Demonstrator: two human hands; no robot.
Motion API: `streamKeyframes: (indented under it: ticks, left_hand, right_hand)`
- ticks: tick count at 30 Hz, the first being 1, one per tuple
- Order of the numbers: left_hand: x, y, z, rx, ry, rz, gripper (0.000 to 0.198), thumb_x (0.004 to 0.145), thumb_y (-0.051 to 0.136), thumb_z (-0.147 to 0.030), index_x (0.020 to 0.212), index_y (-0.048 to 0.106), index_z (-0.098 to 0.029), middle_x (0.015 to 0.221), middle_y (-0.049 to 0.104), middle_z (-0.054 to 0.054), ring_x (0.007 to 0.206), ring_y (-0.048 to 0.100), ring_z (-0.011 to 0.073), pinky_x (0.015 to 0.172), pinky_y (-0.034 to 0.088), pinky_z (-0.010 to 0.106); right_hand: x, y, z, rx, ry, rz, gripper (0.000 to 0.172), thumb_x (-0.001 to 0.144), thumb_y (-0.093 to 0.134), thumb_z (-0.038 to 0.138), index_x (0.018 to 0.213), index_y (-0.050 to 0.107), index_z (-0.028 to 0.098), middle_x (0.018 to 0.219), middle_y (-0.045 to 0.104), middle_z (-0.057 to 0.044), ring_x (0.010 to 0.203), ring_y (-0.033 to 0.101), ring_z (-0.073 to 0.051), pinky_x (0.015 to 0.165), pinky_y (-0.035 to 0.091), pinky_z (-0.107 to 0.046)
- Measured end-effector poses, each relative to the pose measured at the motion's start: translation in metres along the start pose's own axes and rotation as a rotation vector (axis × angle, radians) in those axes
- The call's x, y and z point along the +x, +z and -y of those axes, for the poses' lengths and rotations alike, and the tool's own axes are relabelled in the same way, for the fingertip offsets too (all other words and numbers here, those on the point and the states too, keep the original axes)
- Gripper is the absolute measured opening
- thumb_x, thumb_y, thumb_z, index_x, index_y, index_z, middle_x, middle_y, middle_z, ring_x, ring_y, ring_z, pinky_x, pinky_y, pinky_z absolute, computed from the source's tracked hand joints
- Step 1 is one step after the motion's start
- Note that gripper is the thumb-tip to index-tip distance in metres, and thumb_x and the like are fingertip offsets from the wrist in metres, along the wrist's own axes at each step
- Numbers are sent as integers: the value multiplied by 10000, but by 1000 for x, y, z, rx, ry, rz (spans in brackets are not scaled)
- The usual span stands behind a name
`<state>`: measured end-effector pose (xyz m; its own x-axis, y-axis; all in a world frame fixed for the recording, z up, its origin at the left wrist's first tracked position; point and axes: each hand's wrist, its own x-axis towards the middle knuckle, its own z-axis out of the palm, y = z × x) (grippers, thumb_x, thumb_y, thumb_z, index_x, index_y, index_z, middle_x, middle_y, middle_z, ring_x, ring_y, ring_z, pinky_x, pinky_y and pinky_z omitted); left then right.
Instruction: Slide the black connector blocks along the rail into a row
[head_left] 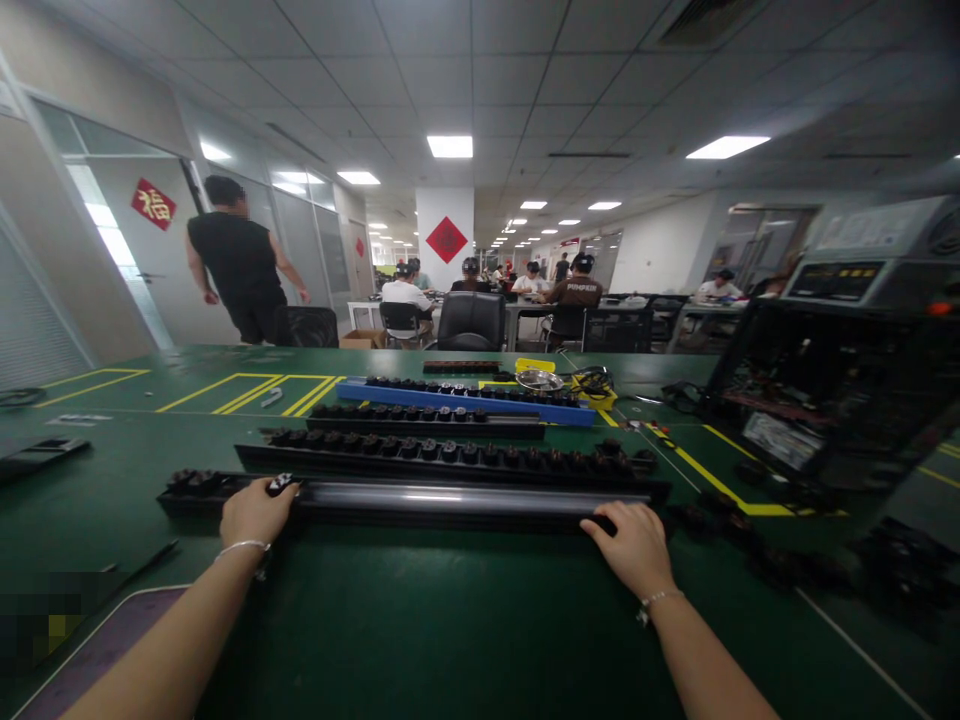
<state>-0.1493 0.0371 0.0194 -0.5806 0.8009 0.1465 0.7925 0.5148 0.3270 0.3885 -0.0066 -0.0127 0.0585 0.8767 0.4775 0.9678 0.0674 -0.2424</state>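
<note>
Across the green table in front of me lies a long black rail with a shiny grey channel. Black parts sit in its left end. My left hand is closed at that end, pinching a small black part with white marks. Near the right end, my right hand is closed with thumb and fingers on the rail's near edge. Right behind is a second black rail carrying a row of round black parts. A shorter black rail and a blue rail stand farther back.
At the right stands an open computer case, with loose black parts in front. A metal dish and yellow tray are at the back. Yellow tape marks the table. People sit beyond; one person stands at left.
</note>
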Motion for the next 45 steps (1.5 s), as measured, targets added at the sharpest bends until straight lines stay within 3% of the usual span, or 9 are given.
streamKeyframes:
  ticks: [16, 25, 45]
  left_hand:
    - [-6, 10, -5, -30, 66, -70, 584, 759, 423, -550, 1081, 622, -105, 1043, 655, 187, 1022, 572, 333, 873, 430, 385]
    - [-17, 4, -17, -20, 13, -64, 585, 746, 416, -572, 1085, 631, -147, 1057, 656, 170, 1010, 578, 347, 803, 449, 397]
    - [-27, 11, -28, -26, 38, -118, 542, 739, 440, -554, 1045, 647, -157, 1020, 668, 148, 1008, 579, 335, 827, 418, 388]
  right_hand:
    - [1, -3, 3, -15, 21, 34, 359, 784, 474, 531, 830, 652, 222, 878, 655, -37, 913, 548, -219, 939, 299, -426]
    - [1, 1, 0, -18, 2, 3, 338, 771, 494, 521, 817, 652, 225, 860, 649, -37, 894, 546, -215, 933, 302, -419]
    - [1, -3, 2, -13, 36, 52, 381, 780, 455, 545, 839, 654, 225, 909, 652, -46, 938, 541, -230, 957, 278, -440]
